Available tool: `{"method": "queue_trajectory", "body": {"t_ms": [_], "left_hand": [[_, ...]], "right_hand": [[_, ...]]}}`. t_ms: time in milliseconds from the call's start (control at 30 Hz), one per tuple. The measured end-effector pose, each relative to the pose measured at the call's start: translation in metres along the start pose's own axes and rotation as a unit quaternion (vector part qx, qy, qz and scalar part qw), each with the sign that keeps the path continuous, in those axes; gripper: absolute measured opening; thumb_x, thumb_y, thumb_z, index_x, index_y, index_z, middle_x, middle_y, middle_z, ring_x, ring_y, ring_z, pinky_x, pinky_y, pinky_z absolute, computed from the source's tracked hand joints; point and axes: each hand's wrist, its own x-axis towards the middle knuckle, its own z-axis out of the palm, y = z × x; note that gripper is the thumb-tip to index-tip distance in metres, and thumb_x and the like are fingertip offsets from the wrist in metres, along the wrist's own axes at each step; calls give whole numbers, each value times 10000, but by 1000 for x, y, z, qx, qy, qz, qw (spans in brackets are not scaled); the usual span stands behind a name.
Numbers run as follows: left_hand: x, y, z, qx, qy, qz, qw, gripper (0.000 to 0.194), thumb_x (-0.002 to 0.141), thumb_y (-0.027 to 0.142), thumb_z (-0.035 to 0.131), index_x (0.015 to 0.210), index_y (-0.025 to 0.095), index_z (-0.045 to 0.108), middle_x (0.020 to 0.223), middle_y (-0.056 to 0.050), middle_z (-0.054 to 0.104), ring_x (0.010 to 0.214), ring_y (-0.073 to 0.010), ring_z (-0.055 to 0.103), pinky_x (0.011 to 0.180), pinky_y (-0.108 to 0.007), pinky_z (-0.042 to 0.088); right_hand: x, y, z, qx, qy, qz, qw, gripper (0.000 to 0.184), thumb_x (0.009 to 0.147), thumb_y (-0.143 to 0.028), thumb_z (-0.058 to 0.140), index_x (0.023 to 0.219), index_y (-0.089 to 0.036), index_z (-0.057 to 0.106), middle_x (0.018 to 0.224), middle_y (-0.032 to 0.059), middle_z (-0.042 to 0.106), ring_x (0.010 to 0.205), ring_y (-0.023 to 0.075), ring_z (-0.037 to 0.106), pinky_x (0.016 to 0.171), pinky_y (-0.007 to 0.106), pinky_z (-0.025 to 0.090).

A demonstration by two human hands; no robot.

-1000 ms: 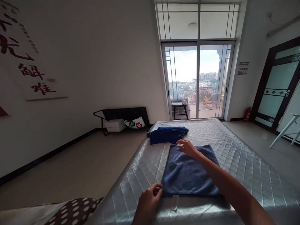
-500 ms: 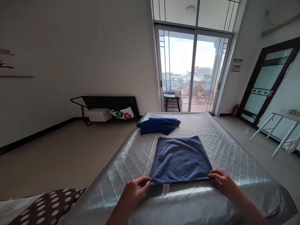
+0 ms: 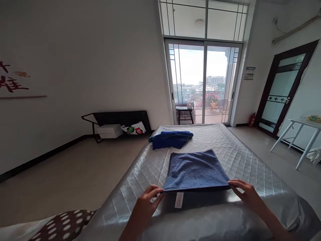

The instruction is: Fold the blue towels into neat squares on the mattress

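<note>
A blue towel (image 3: 197, 170) is spread in front of me on a silver quilted mattress (image 3: 140, 177). Its near edge is raised off the surface, and a white label (image 3: 179, 200) hangs below that edge. My left hand (image 3: 148, 201) pinches the near left corner between thumb and fingers. At the near right corner, my right hand (image 3: 244, 191) grips the towel in the same way. The towel's far part still rests on the mattress.
Beyond the towel lies a bunched darker blue cloth (image 3: 172, 139). A brown polka-dot fabric (image 3: 66, 225) is at the lower left. By the wall stands a black folding frame (image 3: 120, 117) with a white box (image 3: 109, 131). A white table (image 3: 304, 123) is at the right.
Both hands have lifted the towel's near edge up off the mattress, and the label now hangs free. The view has tilted up slightly.
</note>
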Motion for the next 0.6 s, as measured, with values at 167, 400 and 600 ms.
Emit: {"method": "queue_trajectory", "body": {"t_ms": [167,400,600], "left_hand": [[21,34,-30,-7,58,23,998,493,798,723,590,770,264,768,860,-43,765,596,-158,660,595,-264,559],[66,90,-79,39,89,13,995,432,775,684,601,860,301,782,825,16,772,673,-174,672,610,-246,505],[126,101,-98,13,82,-24,996,430,685,655,663,814,257,765,772,-6,761,736,-217,679,683,-295,495]], "right_hand": [[21,-30,-31,-1,48,-62,997,257,889,-484,671,1060,-311,753,981,37,770,828,224,748,726,360,650],[67,-77,-87,-49,126,-68,989,248,895,-512,651,993,-324,780,896,12,783,786,219,734,752,365,620],[123,-84,-112,-53,101,-7,993,374,877,-589,619,1028,-294,793,806,8,777,668,205,714,673,336,566]]}}
